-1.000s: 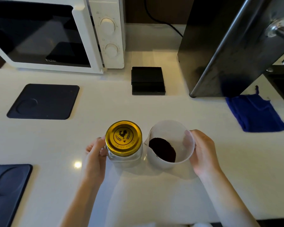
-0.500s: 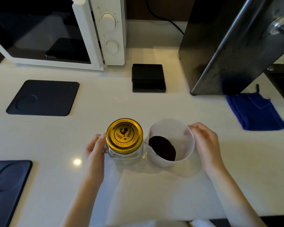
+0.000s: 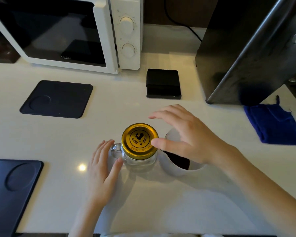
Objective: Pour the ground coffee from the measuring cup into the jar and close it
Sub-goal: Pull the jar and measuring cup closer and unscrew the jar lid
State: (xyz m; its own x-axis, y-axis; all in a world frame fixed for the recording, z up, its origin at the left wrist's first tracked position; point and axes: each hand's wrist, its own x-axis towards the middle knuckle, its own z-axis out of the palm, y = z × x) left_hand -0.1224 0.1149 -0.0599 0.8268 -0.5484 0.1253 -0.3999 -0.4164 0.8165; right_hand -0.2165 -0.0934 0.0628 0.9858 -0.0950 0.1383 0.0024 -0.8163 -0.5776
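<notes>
A glass jar (image 3: pixel 137 159) with a side handle stands on the white counter, closed by a gold lid (image 3: pixel 139 140) with a black rooster emblem. Just right of it stands a white measuring cup (image 3: pixel 176 168) holding dark ground coffee (image 3: pixel 179 161). My left hand (image 3: pixel 102 170) rests against the jar's handle side, fingers apart, thumb touching the glass. My right hand (image 3: pixel 186 134) hovers spread over the cup, its thumb tip at the lid's right edge. It hides much of the cup's rim.
A white microwave (image 3: pixel 72 31) stands at the back left, a black appliance (image 3: pixel 243 48) at the back right. Dark mats lie at the left (image 3: pixel 56 99) and near left (image 3: pixel 12 190). A black square block (image 3: pixel 163 83) and a blue cloth (image 3: pixel 277 124) also sit on the counter.
My right hand has let go of the measuring cup, risen and moved left, spreading over the cup toward the jar lid. My left hand stays by the jar.
</notes>
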